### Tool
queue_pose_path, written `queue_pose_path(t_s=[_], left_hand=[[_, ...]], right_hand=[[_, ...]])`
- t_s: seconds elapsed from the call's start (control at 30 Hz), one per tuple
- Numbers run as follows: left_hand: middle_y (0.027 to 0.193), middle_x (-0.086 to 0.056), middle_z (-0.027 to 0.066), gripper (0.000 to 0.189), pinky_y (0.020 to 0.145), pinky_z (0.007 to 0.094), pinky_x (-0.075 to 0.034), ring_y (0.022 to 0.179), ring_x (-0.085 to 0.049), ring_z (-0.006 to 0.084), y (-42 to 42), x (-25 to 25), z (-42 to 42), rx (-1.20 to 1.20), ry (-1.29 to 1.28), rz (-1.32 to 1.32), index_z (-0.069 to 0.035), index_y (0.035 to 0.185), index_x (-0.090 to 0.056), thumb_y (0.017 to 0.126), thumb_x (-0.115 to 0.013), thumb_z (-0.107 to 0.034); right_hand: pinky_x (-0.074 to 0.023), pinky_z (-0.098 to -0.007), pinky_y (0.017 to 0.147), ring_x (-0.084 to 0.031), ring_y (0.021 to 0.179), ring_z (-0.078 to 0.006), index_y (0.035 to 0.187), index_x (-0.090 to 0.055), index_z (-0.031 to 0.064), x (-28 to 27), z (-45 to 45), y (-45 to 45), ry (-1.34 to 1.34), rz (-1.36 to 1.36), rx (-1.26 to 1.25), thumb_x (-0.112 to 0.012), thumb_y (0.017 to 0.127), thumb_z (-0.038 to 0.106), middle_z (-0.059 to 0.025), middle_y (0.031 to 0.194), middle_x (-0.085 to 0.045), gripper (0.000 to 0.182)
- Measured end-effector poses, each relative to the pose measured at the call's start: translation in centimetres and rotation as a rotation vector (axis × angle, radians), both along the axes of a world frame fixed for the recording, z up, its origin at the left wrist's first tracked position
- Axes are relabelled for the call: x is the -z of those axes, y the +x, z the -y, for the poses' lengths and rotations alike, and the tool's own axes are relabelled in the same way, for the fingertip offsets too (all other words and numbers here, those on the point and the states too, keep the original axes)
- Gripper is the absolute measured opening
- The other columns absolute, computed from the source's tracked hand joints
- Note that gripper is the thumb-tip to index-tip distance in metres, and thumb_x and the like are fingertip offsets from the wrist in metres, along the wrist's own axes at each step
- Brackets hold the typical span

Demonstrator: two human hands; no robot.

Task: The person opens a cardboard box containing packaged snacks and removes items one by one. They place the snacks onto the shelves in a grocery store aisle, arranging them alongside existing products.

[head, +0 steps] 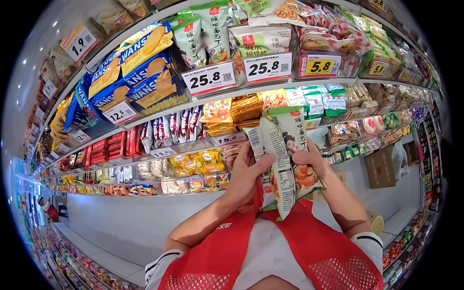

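Before my chest I hold a small bunch of upright, pillow-shaped snack bags in white and green plastic. My left hand (pixel 244 172) grips the left side, its thumb across a bag (pixel 278 174) whose printed back and seam face me. On the other side, my right hand (pixel 314 159) presses its thumb against a bag (pixel 300 145) showing its front, with a drawn figure and pictured golden bread pieces. The bags overlap, so their exact number is hard to tell. Similar green-and-white bags (pixel 214 34) stand in a clear bin on the upper shelf ahead.
Blue-and-yellow biscuit packs (pixel 134 72) fill the bin at the left of that shelf. Price tags (pixel 210 79) line the shelf edge. Lower tiers hold red packs (pixel 108 146) and yellow packs (pixel 197 162). A cardboard box (pixel 380 168) stands at right. Another person (pixel 49 209) is far left.
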State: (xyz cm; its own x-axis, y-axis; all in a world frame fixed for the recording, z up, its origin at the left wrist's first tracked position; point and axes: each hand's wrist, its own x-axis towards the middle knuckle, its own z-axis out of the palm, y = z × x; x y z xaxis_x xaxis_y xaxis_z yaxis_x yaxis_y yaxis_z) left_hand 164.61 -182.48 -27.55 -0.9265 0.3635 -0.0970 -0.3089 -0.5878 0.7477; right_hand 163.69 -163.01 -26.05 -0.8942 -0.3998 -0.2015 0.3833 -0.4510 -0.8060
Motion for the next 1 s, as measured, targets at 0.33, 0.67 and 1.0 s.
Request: queue_pose_path(t_s=[0.33, 0.67, 1.0], left_hand=[[0.122, -0.052, 0.0133, 0.056, 0.088, 0.0377, -0.051, 0.109, -0.056, 0.0218, 2.1, -0.7, 1.1, 0.078, -0.114, 0.074, -0.003, 0.134, -0.031, 0.088, -0.060, -0.011], [0.114, -0.056, 0.0128, 0.065, 0.089, 0.0330, -0.048, 0.103, -0.057, 0.0189, 0.2, -1.3, 2.1, -0.131, -0.355, 0.010, 0.001, 0.125, -0.035, 0.076, -0.076, -0.010], [0.112, -0.053, 0.0144, 0.079, 0.085, 0.0323, -0.048, 0.102, -0.056, 0.0195, 0.5, -1.5, 2.2, -0.363, -0.625, -0.297, 0.002, 0.127, -0.026, 0.071, -0.080, -0.013]], right_hand=[[-0.0415, -0.0326, 0.095, -0.053, 0.111, -0.0183, 0.139, -0.032, 0.0055, -0.1, 2.8, 2.2, 0.075, -0.039, 0.118, -0.070, 0.075, 0.007, -0.0088, 0.123, -0.053, 0.075], [-0.0388, -0.0333, 0.098, -0.048, 0.116, -0.0185, 0.142, -0.023, 0.0024, 0.4, 3.6, 3.1, 0.183, -0.147, 0.162, -0.067, 0.078, 0.007, -0.0105, 0.129, -0.047, 0.077], [-0.0447, -0.0346, 0.093, -0.053, 0.111, -0.0221, 0.140, -0.018, -0.0023, 0.8, 4.2, 2.5, 0.553, -0.322, 0.213, -0.083, 0.066, 0.020, -0.0160, 0.125, -0.048, 0.101]])
